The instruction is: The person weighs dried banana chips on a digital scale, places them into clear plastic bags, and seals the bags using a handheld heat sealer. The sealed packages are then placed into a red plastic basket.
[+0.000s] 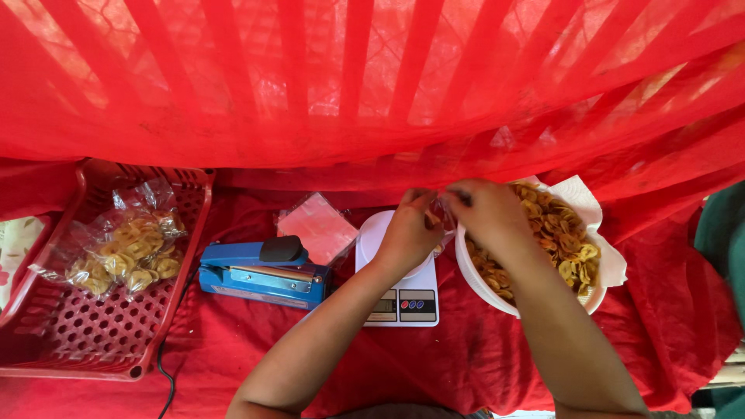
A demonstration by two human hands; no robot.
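My left hand (407, 233) and my right hand (489, 213) meet above a white kitchen scale (400, 299), both pinching a small clear plastic bag (442, 213) that is mostly hidden between the fingers. Just right of the scale stands a white bowl (485, 287) lined with white paper and heaped with yellow banana chips (563, 233). My right hand hovers over the bowl's left edge.
A blue impulse bag sealer (264, 275) lies left of the scale, with a stack of clear empty bags (318, 225) behind it. A red plastic basket (93, 334) at the left holds filled chip bags (128, 248). Red cloth covers the table; red netting hangs behind.
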